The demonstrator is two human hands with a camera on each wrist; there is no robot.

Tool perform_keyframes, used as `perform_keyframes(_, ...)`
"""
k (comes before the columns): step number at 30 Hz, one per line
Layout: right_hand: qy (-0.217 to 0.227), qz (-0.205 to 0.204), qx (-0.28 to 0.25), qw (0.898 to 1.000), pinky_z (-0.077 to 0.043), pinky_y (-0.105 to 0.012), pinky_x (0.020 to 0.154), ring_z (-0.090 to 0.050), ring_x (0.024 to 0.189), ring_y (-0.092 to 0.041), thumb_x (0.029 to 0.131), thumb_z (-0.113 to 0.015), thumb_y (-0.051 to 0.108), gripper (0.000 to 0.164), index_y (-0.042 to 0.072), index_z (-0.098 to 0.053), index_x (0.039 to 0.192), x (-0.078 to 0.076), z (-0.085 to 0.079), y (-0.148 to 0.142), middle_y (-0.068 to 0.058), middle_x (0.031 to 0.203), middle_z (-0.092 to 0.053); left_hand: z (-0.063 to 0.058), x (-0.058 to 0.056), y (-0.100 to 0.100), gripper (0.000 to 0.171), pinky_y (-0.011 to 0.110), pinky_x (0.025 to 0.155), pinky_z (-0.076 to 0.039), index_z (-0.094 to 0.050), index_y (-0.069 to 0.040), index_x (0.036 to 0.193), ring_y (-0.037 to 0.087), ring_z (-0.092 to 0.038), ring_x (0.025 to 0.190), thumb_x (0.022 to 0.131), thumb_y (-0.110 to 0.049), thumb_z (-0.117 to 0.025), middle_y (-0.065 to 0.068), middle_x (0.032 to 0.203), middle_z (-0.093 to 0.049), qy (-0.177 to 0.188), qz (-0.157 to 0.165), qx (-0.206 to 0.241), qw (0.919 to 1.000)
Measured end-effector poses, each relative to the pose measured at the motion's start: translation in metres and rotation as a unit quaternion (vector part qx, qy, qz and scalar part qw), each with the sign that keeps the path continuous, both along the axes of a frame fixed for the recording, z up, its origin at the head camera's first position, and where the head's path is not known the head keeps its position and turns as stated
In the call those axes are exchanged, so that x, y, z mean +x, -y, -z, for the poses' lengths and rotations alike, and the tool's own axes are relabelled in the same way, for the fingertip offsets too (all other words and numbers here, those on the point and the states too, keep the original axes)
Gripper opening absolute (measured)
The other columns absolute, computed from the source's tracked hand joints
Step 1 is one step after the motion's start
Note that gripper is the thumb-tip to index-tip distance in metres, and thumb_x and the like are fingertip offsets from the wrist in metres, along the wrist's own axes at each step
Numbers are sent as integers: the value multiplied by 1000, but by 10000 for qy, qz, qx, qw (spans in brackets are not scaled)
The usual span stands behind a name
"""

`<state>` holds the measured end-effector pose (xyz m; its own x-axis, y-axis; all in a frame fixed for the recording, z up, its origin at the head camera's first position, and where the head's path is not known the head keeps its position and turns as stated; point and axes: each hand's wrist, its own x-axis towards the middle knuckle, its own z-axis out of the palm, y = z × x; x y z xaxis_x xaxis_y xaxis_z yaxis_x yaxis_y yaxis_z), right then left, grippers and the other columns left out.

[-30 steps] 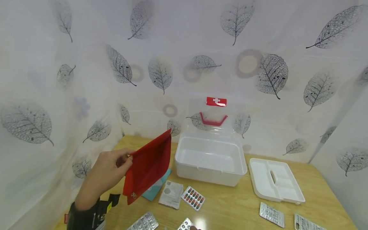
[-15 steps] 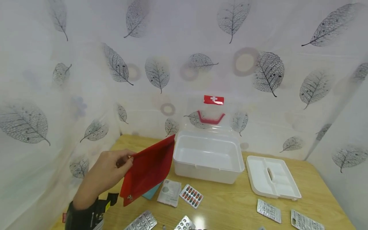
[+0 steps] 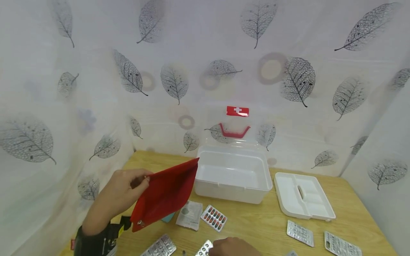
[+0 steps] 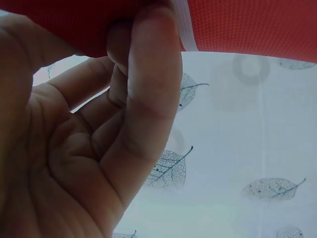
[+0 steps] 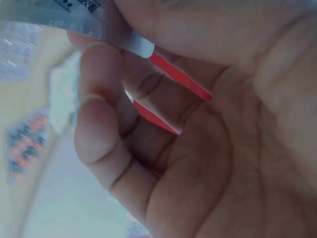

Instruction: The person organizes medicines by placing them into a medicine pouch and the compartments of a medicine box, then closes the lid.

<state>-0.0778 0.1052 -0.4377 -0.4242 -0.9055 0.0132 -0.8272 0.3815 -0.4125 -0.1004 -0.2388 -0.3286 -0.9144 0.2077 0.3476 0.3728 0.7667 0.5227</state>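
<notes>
We've got a wood-grain tabletop (image 3: 256, 220) with white sheeting (image 3: 205, 39) around it, printed with dark skeleton leaves and pale rings. Left to right: left hand (image 3: 120, 193) at 8 o'clock, thumb and fingers pinching the upper edge of a red pouch (image 3: 169, 193); pouch is tilted above the table at 7. Silver blister pack (image 3: 160, 246) below it, also 7. White sachet (image 3: 189, 215) and capsule pack (image 3: 214, 218) side by side at 6. White box (image 3: 229, 193) at 5. Right hand (image 3: 235, 247) between 5 and 6; the wrist view shows it pinching a silvery foil packet (image 5: 94, 25). White tray (image 3: 289, 195) at 4, two foil packs (image 3: 300, 233) nearer us.

Markings, same order: the sachet has pale print, too small for us to read. The foil packet shows dark print and embossed characters, blurred. Red label (image 3: 237, 111) at 2 carries a white cross; we see no readable brand.
</notes>
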Motion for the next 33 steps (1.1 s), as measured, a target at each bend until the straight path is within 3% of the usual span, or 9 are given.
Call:
perform_keyframes(4,-66,296,-331,9990,-32,-3,61,-42,66,12,85,-74,19,8,23,-68,82,-4,-23,-1,20,73,-51,0,2,1,19,23,50,-42,-75,-12,105,2,-47,57,96,-4,-62,-13,66,-55,50,-30,-60,10000)
perform_keyframes(9,46,869,-588,9945,-43,-11,65,-50,72,9,85,-77,10,18,26,-68,87,-9,-51,-2,21,82,-57,0,0,-1,20,23,52,-44,-75,-14,104,3,-49,59,96,-4,-60,-14,69,-57,158,3,-116,9998)
perform_keyframes(14,-341,1181,-1175,9854,-48,-15,72,-53,78,6,89,-76,10,22,29,-66,92,-11,-69,1,21,88,-57,0,-2,-4,20,23,53,-45,-76,-15,103,4,-50,60,96,-4,-61,-14,70,-58,215,9,-120,9997)
perform_keyframes(24,-1406,1378,-2438,9496,-48,-10,78,-59,83,3,88,-78,12,20,27,-72,99,-19,-82,24,21,94,-65,-2,4,-2,17,22,59,-53,-76,-13,104,-1,-58,67,97,-6,-62,-15,78,-66,493,174,-82,9986)
perform_keyframes(33,-1695,1388,-3081,9258,-50,-12,73,-61,82,0,90,-76,9,16,22,-74,99,-30,-79,41,15,99,-65,0,4,3,18,22,62,-55,-77,-13,104,-1,-61,70,96,-7,-62,-12,86,-71,586,324,21,9978)
